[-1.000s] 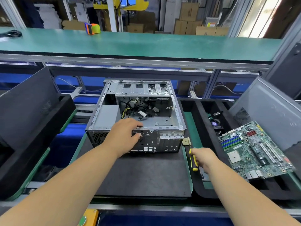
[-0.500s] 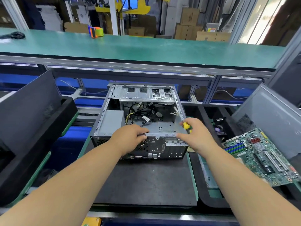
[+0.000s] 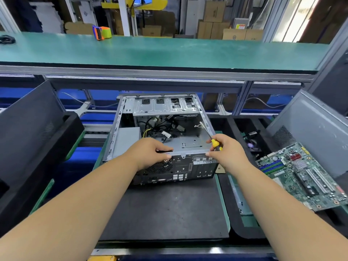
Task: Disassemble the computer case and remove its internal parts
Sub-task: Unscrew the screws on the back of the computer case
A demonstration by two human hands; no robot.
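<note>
Right hand (image 3: 227, 155) has come in from the tray side, where it picked up the yellow-handled screwdriver (image 3: 211, 135) a second ago. It now grips the handle, shaft angled up and away into the open computer case (image 3: 162, 136), thumb on the rear rim. Left hand (image 3: 150, 153) unchanged: fingers curled over that rim, steadying. Motherboard (image 3: 301, 176) already out, lying outboard of the right hand. Power supply (image 3: 127, 141) and cables (image 3: 160, 129) sit just beyond the left fingers; likely next.
</note>
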